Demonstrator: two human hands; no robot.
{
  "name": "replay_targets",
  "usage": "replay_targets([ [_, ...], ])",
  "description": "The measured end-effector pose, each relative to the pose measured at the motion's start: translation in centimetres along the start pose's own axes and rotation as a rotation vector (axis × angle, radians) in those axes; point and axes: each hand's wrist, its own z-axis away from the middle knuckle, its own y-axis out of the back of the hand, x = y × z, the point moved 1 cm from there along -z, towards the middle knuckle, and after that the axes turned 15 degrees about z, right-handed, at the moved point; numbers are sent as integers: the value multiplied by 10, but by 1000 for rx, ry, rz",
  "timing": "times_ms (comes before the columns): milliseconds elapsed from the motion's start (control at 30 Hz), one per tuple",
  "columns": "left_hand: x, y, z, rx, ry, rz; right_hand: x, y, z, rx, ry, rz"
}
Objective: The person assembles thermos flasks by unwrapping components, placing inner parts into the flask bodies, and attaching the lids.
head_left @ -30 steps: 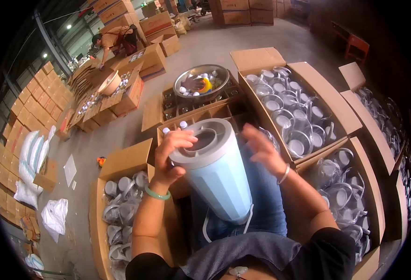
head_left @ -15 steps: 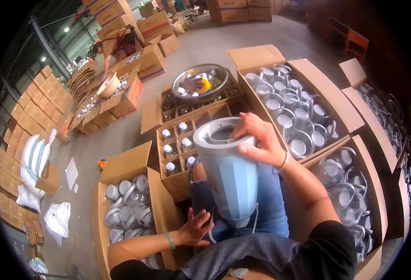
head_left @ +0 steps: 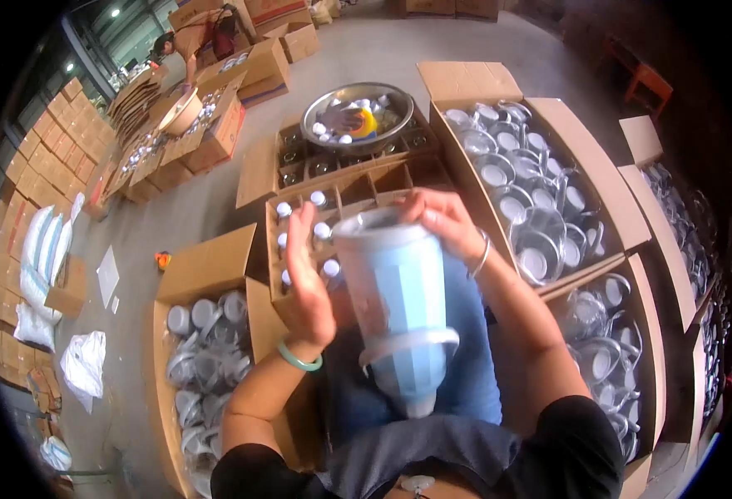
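A light-blue faceted thermos flask shell (head_left: 403,287), blurred by motion, stands over my lap with its wide grey ring (head_left: 374,226) uppermost. Its narrow end points down, and a pale carrying handle (head_left: 412,339) loops round the lower part. My right hand (head_left: 441,218) grips the grey ring at its right side, fingers over the edge of the opening. To the left of the shell, my left hand (head_left: 306,279) is raised with fingers stretched upward and the palm turned toward it. It holds nothing; whether it touches the shell I cannot tell.
Beyond the shell stands a divided carton (head_left: 345,200) with several white-capped glass liners. A metal basin (head_left: 304,125) with white caps and a glove rests on another carton. Cartons of grey-and-clear plastic parts (head_left: 536,262) (head_left: 204,316) flank me. A person (head_left: 195,50) bends over boxes far left.
My left hand has risen from low beside the lap to the shell's left side. The shell has turned, its handle now swung across the front. The view has shifted slightly.
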Motion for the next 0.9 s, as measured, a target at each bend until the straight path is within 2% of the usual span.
replay_targets([
  [67, -37, 17, -25, 31, 324, 252, 0, -2, -8, 1, 20, 50],
  [133, -74, 28, -32, -46, 657, 521, 4, -1, -14, -15, -6, 102],
  [200, -109, 33, -23, -91, 687, 743, -33, -2, -25, 64, 12, 552],
  [233, -116, 38, -27, -156, 642, 722, -61, -2, -31, 103, 86, 729],
  [300, -117, 39, -30, -159, 652, 646, -76, -6, -30, 14, 187, 948],
  [367, -102, 41, -45, -233, 627, 441, -40, 0, -28, -224, 150, 992],
  [400, -79, 35, -50, -200, 579, 186, -20, 11, -30, -198, 22, 880],
  [467, -45, 35, -35, -439, 372, -3, 30, 30, -31, -172, -90, 322],
  [500, -27, 35, -28, -535, 252, -86, 36, 23, -25, -85, -279, 194],
  [533, -14, 25, -46, -336, 569, 80, 43, 27, -22, -55, -222, 383],
  [567, 0, 15, -65, -45, 830, 267, 20, 26, -28, 21, -185, 564],
  [600, -2, -2, -95, 570, 1277, 648, -2, 24, -33, 26, -63, 616],
  [633, -28, 6, -67, 191, 1000, 490, -11, 25, -37, -76, 22, 580],
  [667, -52, 15, -38, -58, 656, 335, -19, 27, -36, -224, 53, 521],
  [700, -48, 17, -37, -71, 651, 336, -11, 29, -34, -259, -36, 487],
  [733, -39, 17, -36, -250, 304, 147, 7, 32, -31, -183, -193, 434],
  [767, -34, 15, -36, -301, 160, 142, 17, 32, -35, -93, -344, 368],
  [800, -29, 14, -35, -348, 12, 138, 21, 33, -34, -16, -601, 489],
  [833, -24, 12, -34, -389, -134, 137, 15, 31, -31, 44, -425, 460],
  [867, -43, 13, -39, -250, 89, 214, -8, 31, -36, 62, -165, 437],
  [900, -56, 16, -43, -111, 332, 287, -24, 30, -43, -20, 24, 442],
])
